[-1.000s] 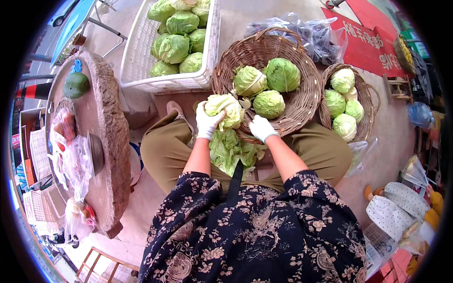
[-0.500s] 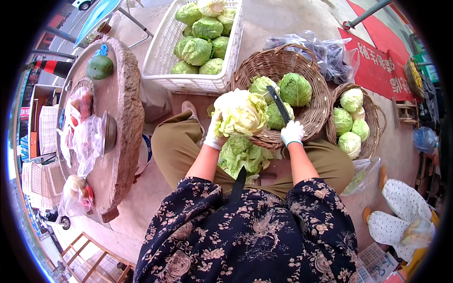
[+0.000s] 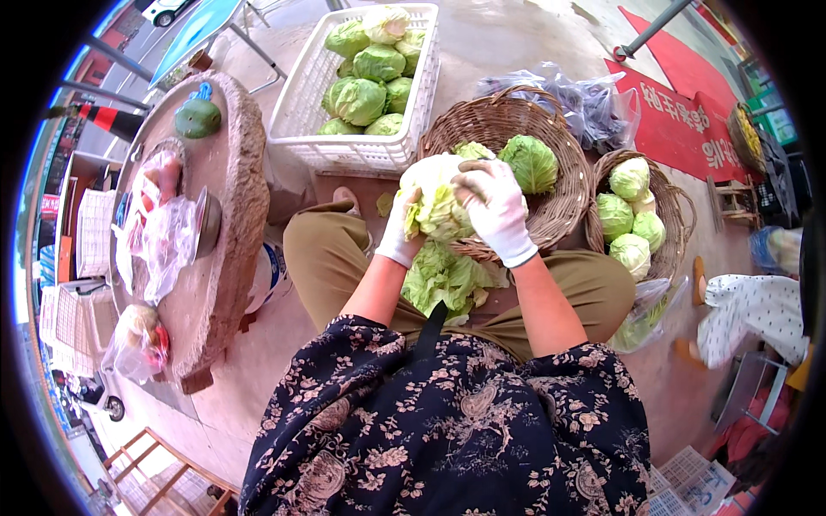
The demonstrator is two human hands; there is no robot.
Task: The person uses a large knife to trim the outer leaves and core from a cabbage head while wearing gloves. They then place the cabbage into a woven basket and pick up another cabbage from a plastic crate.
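I hold a pale green cabbage [image 3: 437,199] over my lap with both hands in white gloves. My left hand [image 3: 401,230] grips its left side from below. My right hand [image 3: 494,206] lies over its top right, fingers curled on the leaves; whether it also holds a knife I cannot tell. Loose outer leaves [image 3: 443,279] lie piled between my knees. Behind the cabbage stands a large round wicker basket [image 3: 559,206] with green cabbages [image 3: 530,162] in it.
A white plastic crate [image 3: 344,150] full of cabbages stands at the back. A smaller wicker basket [image 3: 667,249] of cabbages sits to the right. A round stone slab [image 3: 228,232] with bags and a green lid is at my left. Another person's legs [image 3: 748,305] are at the right.
The cabbage has come closer over my lap. My right hand moved from the basket side, where a knife was visible, onto the cabbage's top. The view shifted slightly.
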